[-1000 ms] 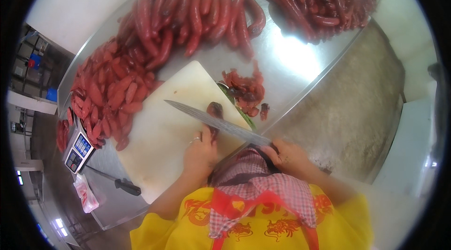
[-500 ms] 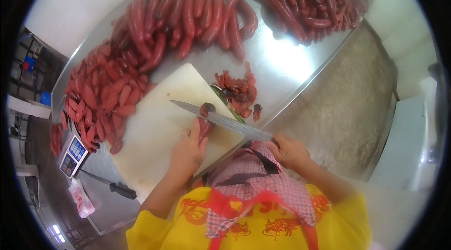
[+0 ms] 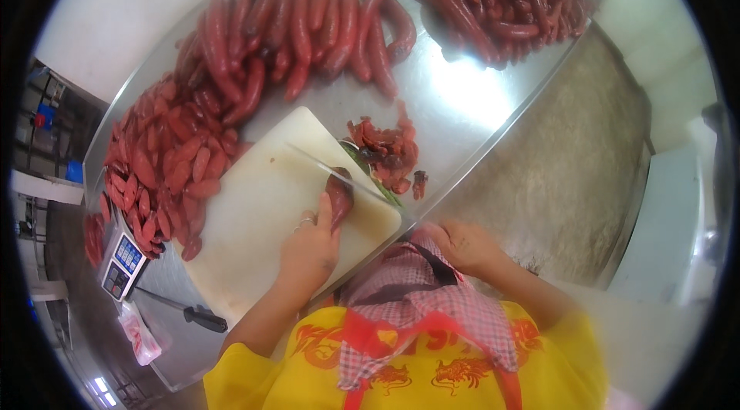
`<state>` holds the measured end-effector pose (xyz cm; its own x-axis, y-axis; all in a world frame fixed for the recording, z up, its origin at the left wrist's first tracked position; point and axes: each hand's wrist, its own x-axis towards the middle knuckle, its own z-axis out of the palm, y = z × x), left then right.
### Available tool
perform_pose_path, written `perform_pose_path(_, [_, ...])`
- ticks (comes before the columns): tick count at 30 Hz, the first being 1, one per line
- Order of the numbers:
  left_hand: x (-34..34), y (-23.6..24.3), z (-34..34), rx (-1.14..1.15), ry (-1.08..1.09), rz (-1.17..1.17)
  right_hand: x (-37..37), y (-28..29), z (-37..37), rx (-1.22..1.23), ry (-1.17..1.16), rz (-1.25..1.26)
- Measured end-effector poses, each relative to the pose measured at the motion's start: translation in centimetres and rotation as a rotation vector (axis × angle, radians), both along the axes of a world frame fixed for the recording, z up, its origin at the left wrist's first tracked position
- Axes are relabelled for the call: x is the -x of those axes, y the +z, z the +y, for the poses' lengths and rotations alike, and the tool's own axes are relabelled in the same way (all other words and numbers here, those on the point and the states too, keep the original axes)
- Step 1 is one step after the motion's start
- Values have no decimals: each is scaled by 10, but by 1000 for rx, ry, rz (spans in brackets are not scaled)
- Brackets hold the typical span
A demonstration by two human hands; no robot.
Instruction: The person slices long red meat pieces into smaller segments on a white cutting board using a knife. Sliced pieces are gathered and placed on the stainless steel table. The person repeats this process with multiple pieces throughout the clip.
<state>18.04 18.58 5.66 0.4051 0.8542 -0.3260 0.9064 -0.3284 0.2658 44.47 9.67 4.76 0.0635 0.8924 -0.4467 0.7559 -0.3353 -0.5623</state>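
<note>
My left hand [image 3: 308,257] presses a short dark-red sausage [image 3: 340,200] onto the white cutting board [image 3: 254,229], its fingers closed around it. In my right hand [image 3: 469,248], low at the right beside the apron, is the handle end of a long knife [image 3: 368,192]; my fingers mostly hide the handle. Seen nearly edge-on, the blade slants across the sausage's far end. Whether it is cutting into the sausage, I cannot tell. Dark-red trimmings [image 3: 389,149] lie on the metal table just past the board's right edge.
Cut sausage pieces [image 3: 166,167] heap against the board's left side. Whole sausages [image 3: 308,28] lie behind it, with another large pile [image 3: 501,1] at far right. A scale [image 3: 122,263], a black-handled knife [image 3: 205,319] and a plastic bag [image 3: 140,339] are at left.
The knife blade has turned from showing its broad flat side to nearly edge-on. My left hand stays on the sausage, and the sausage's dark end no longer shows beyond the blade.
</note>
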Motion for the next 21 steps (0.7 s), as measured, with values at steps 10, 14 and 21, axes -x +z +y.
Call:
perform_pose_path(10, [9,-5,12,97,131,-116,-14,19,-23,362,-179,227])
perform_pose_path(14, [22,-1,28,186,233,-338,-5,10,-24,123,-227,241])
perform_pose_path(21, [13,6,25,197,283,-395,-12,12,-75,-45,-96,10])
